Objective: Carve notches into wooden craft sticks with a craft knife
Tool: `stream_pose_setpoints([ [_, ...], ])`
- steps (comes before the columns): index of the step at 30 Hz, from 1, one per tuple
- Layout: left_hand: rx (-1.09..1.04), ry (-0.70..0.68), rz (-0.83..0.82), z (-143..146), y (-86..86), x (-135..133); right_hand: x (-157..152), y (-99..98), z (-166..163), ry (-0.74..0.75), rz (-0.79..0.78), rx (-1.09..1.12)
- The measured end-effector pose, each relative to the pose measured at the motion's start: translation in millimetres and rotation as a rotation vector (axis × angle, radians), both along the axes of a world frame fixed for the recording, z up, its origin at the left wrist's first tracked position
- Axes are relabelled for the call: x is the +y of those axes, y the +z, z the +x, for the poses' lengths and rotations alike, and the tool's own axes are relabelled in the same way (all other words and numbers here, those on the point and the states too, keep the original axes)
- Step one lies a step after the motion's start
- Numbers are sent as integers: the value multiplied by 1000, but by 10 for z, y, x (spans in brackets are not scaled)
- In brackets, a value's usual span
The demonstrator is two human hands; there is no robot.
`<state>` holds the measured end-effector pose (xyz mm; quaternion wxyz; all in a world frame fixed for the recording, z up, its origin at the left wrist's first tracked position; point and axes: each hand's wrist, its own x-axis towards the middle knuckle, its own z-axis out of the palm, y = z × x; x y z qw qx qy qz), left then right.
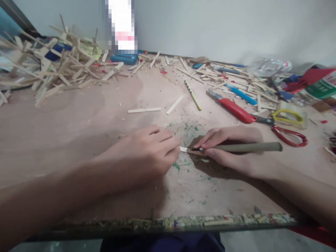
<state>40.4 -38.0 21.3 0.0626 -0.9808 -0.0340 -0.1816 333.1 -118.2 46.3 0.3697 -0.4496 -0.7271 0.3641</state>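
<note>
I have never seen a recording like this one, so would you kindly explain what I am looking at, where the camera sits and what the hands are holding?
There is no machine here: a person works with two bare hands, and the single picture comes from a camera worn on their head, looking forward and down. The left hand pinches one end of a small wooden stick lying on the table. The right hand grips a thin tool with a long grey handle, its tip against that stick; the tip is too small to identify. Further back lie a heap of sticks, two loose sticks, a striped pencil, a red-handled knife and scissors. Green flecks dot the table around the hands.
</note>
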Motion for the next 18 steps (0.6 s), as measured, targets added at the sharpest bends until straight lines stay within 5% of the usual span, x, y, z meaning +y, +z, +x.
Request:
stream_pose_setpoints([
  [6, -54, -11, -231, -35, -24, -107, 1, -39, 30, 18, 13, -34],
  [12, -57, -187, -496, -39, -23, -148, 9, -84, 36, 26, -46, -43],
  [18, -218, 18, -477, -8, -84, -102, 6, -62, 92, -18, -110, -23],
])
